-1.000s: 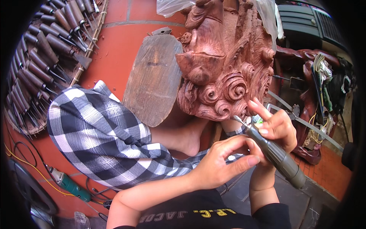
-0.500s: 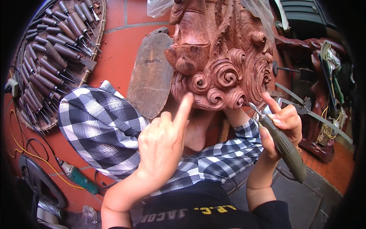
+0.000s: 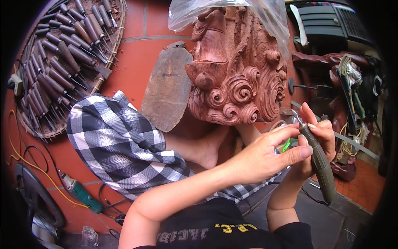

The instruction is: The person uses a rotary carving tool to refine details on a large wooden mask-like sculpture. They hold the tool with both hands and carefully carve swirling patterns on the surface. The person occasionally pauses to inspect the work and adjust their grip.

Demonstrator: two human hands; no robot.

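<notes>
My right hand (image 3: 321, 133) is closed round a dark olive rotary tool (image 3: 318, 162), which slants up and left with a small metal bit at its tip. Beside it, my left hand (image 3: 269, 151) reaches across with index finger and thumb apart, the fingertips at the tool's front end. Whether they press on it is hard to see. Beyond my hands stands a reddish-brown wood carving (image 3: 240, 91) with curled, cloud-like scrolls, apart from both hands. Clear plastic sheeting (image 3: 186, 18) lies over its far end.
A round woven tray (image 3: 118, 50) at the far left carries several wood-handled chisels (image 3: 74, 54). A flat wooden board (image 3: 168, 89) lies left of the carving. A teal power tool (image 3: 81, 193) with cords rests at the lower left. My bare foot (image 3: 205, 153) is below the carving.
My left hand has moved right, from pointing at the carving's scrolls to the rotary tool's front end. My right hand still holds the tool, slightly farther right. The view has shifted a little.
</notes>
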